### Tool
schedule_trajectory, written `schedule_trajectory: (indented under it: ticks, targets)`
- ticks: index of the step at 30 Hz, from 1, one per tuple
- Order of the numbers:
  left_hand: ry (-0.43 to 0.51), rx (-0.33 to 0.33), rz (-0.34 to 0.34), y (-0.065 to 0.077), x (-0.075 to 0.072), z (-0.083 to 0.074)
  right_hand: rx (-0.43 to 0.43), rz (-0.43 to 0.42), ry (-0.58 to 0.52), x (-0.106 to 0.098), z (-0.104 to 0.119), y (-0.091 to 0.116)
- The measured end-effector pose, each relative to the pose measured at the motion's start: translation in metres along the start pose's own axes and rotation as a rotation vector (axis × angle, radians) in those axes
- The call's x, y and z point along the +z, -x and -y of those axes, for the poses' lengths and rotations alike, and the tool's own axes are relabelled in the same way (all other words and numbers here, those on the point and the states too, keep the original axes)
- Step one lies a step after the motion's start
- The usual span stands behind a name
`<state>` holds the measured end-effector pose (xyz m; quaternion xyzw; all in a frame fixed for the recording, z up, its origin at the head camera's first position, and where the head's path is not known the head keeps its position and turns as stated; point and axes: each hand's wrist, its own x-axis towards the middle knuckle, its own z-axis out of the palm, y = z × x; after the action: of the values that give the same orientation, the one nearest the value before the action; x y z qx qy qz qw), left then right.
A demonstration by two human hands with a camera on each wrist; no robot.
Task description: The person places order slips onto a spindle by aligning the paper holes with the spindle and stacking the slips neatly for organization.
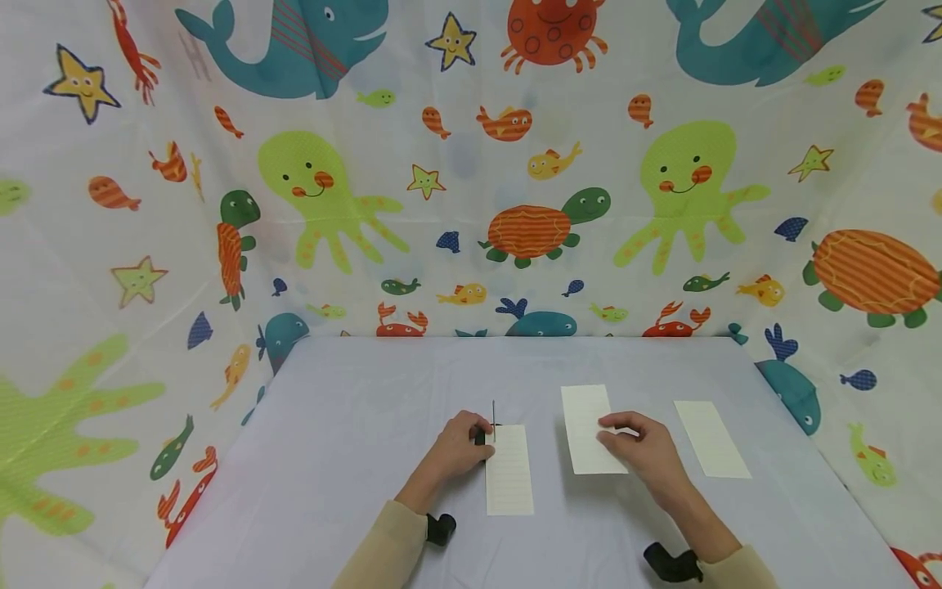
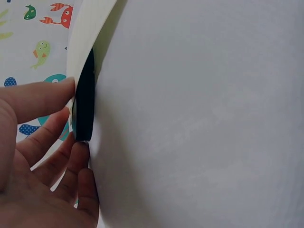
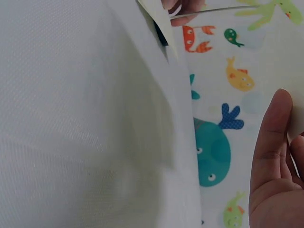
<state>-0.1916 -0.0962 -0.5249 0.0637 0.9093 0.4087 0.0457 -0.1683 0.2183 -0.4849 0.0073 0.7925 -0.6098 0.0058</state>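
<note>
A bill spike stands on the table, its thin metal needle (image 1: 494, 413) upright and its dark round base (image 2: 85, 104) mostly under a lined paper slip (image 1: 509, 483). My left hand (image 1: 458, 446) holds the base at its left side, with the thumb against the slip's edge and the needle rising beside the fingertips. To the right, my right hand (image 1: 648, 451) pinches a second paper slip (image 1: 586, 429) by its right edge, thumb and fingers on opposite faces. That slip is raised and tilted above the table, casting a shadow. In the right wrist view the needle (image 3: 213, 11) extends past the left fingers.
A third paper slip (image 1: 712, 439) lies flat on the white tabletop (image 1: 368, 393), right of my right hand. A curtain (image 1: 456, 286) printed with sea animals encloses the back and both sides. Dark wrist cameras (image 1: 441, 530) sit by the beige sleeves (image 1: 386, 548).
</note>
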Motion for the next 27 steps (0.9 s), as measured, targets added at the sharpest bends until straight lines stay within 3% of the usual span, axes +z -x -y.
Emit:
schedule_trajectory:
  ticks: [27]
  targets:
    - [0.005,0.032,-0.003,-0.001,-0.003,-0.002,-0.032,0.017,-0.046,0.030,0.032,0.006]
